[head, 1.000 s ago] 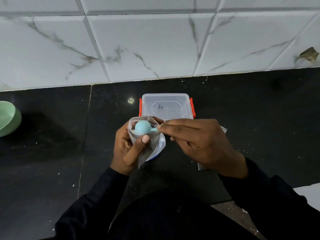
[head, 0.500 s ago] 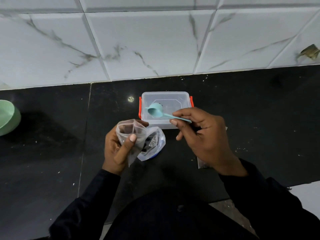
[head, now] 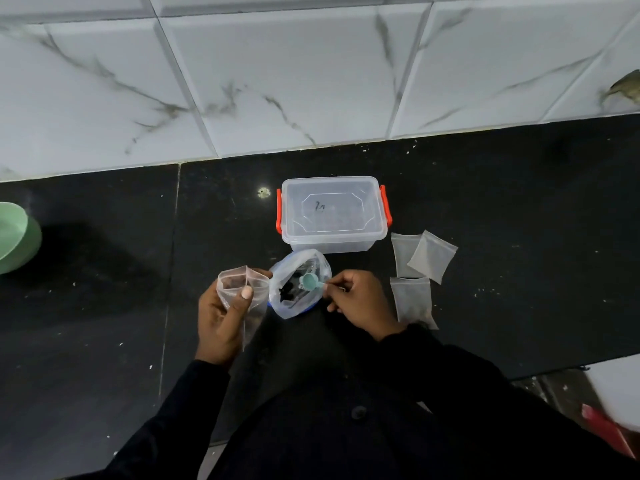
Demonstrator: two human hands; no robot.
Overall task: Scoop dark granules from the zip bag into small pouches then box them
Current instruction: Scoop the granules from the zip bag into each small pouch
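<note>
My left hand (head: 221, 317) holds a small clear pouch (head: 242, 289) upright with its mouth open, thumb pressed on its front. Right of it the zip bag (head: 299, 284) lies open on the black counter with dark granules inside. My right hand (head: 360, 301) pinches the handle of a small teal scoop (head: 309, 281), whose bowl sits inside the bag's mouth. Behind the bag stands a clear plastic box (head: 332, 216) with orange latches, its lid on.
Three small pouches (head: 420, 259) lie on the counter right of the box. A green bowl (head: 15, 237) sits at the far left edge. A marble-tiled wall rises behind the counter. A red-edged object (head: 604, 431) shows at the lower right.
The scoop left the pouch, rose over the box, then came down into the zip bag. My left hand shifted left with the pouch, uncovering the bag and the pouches at right.
</note>
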